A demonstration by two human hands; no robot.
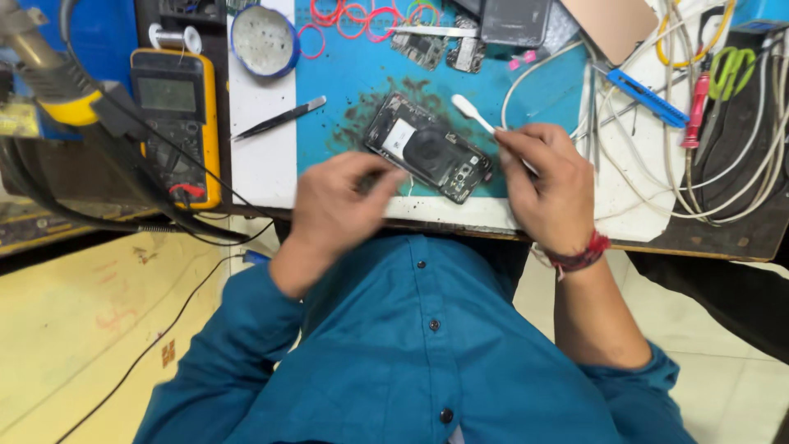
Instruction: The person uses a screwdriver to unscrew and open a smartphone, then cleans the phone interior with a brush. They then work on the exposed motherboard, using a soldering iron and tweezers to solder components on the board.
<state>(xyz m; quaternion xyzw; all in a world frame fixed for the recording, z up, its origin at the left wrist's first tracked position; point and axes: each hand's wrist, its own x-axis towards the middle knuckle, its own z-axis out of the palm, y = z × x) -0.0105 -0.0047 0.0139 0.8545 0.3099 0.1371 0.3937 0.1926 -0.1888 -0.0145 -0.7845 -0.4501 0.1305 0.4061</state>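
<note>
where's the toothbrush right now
In the head view, the white toothbrush is in the right hand, its head over the blue mat beside the opened phone.

Opened phone [427, 148] on mat [345, 74] — tweezers [279, 117] left, cables [657, 140] right

Both forearms reach forward in teal sleeves pushed up the arm. The left hand [337, 205] is blurred, its fingers curled and pinched together. The right hand [546, 185] is closed in a pinching grip, a red thread band at its wrist.
</note>
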